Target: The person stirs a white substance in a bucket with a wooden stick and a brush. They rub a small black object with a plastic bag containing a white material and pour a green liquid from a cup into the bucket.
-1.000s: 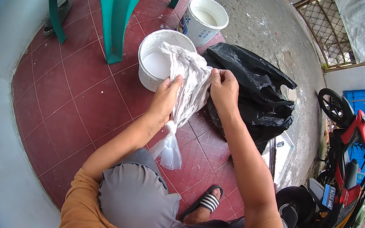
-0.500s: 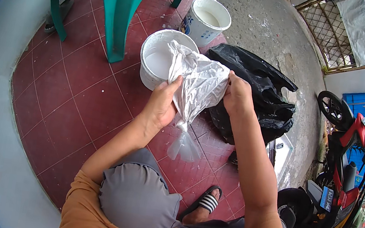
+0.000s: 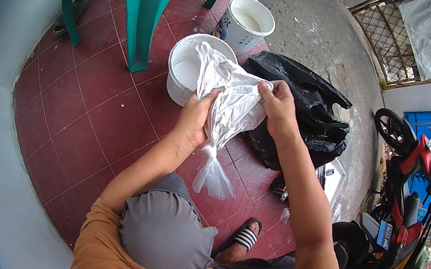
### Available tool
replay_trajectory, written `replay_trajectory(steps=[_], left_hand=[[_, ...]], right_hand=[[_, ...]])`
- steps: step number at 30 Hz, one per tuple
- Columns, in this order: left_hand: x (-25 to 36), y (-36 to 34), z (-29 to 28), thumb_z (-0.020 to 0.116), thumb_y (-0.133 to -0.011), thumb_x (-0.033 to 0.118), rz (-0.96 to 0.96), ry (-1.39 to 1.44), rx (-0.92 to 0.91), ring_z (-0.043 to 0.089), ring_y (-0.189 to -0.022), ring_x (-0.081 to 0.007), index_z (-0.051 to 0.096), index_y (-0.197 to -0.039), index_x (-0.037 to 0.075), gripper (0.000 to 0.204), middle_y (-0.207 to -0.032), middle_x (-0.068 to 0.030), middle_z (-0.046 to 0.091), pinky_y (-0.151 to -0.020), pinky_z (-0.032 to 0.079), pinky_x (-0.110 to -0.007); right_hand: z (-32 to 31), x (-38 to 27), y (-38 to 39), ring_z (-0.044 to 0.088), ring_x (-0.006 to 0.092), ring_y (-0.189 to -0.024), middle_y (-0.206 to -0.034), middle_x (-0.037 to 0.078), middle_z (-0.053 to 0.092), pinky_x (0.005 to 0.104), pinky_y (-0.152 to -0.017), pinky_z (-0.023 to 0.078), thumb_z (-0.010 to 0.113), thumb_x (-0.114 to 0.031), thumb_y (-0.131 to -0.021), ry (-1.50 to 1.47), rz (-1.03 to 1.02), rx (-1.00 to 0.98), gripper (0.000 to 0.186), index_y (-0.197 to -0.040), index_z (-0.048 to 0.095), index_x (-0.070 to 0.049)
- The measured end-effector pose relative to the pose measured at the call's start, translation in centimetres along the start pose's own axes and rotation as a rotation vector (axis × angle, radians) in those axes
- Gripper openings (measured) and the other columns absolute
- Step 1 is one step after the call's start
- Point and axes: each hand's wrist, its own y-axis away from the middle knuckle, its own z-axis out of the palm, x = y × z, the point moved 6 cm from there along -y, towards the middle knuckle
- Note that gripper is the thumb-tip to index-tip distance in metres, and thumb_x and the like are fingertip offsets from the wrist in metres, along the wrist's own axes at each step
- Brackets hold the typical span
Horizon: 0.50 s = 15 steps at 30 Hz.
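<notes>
Between my hands is a crumpled plastic bag (image 3: pixel 231 101), white over most of its length, with a knot and a clear tail hanging toward me. My left hand (image 3: pixel 196 118) is closed on the bag's left side, thumb on top. The right hand (image 3: pixel 279 107) pinches its right edge between thumb and fingers. The bag's far end lies over the near right rim of a white bucket (image 3: pixel 177 82), which has white material inside. Whether the bag holds anything cannot be made out.
A second white bucket (image 3: pixel 266 25) with pale contents stands farther back. Black plastic bags (image 3: pixel 307 111) lie to the right on the red tiles. At the upper left stands a green plastic chair (image 3: pixel 142 19). A motorbike (image 3: pixel 402 199) is parked at right.
My right hand has shifted slightly left and its thumb now lies across the bag's edge. The left hand has moved slightly, and the clear tail hangs a little lower.
</notes>
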Motion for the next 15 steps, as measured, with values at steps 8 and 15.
replay_trajectory(steps=[8, 15], left_hand=[[1.5, 0.9, 0.7, 0.061, -0.102, 0.016, 0.051, 0.078, -0.050, 0.068, -0.106, -0.0218, 0.052, -0.135, 0.003, 0.037, -0.121, -0.0110, 0.066, -0.090, 0.059, -0.037], [1.2, 1.2, 0.3, 0.069, -0.096, 0.014, -0.049, 0.081, -0.182, 0.067, -0.108, -0.0208, 0.052, -0.134, 0.001, 0.043, -0.123, -0.0117, 0.065, -0.091, 0.058, -0.037]], right_hand=[[1.8, -0.8, 1.2, 0.066, 0.0157, -0.089, -0.101, 0.009, 0.069, 0.0313, -0.080, 0.053, 0.071, -0.022, -0.096, -0.022, 0.117, -0.113, 0.032, -0.116, 0.061, 0.002], [2.1, -1.2, 2.5, 0.068, 0.0221, -0.103, -0.119, 0.011, 0.067, 0.0393, -0.090, 0.056, 0.074, -0.022, -0.093, 0.006, 0.360, -0.369, 0.054, -0.137, 0.051, 0.000]])
